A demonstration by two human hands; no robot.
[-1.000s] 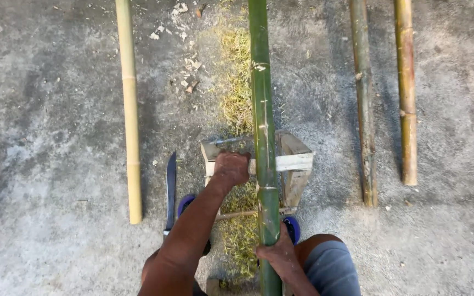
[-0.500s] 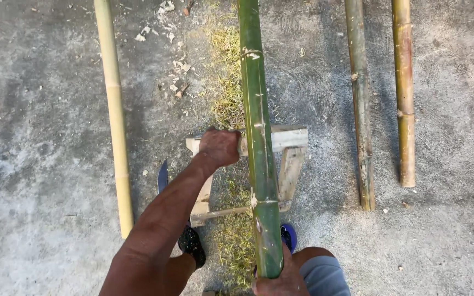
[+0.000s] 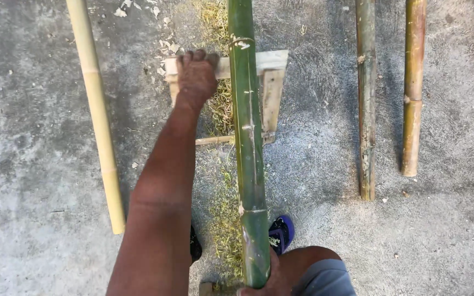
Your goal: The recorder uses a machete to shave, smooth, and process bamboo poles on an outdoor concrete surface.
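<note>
Bamboo (image 3: 248,137): green pole lying across our wooden frame (image 3: 272,82) on the floor.
Left hand (image 3: 196,77): fingers curled over the frame's top bar.
Right hand (image 3: 264,279): grips the pole's near end; we cannot see its fingers.

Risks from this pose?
1. The left hand grips the wooden frame right beside the green bamboo pole; a sideways roll might pinch fingers.
2. The right hand holds only the pole's near end, so the far part may swing.
3. Shavings underfoot by the blue sandal could slip.
</note>
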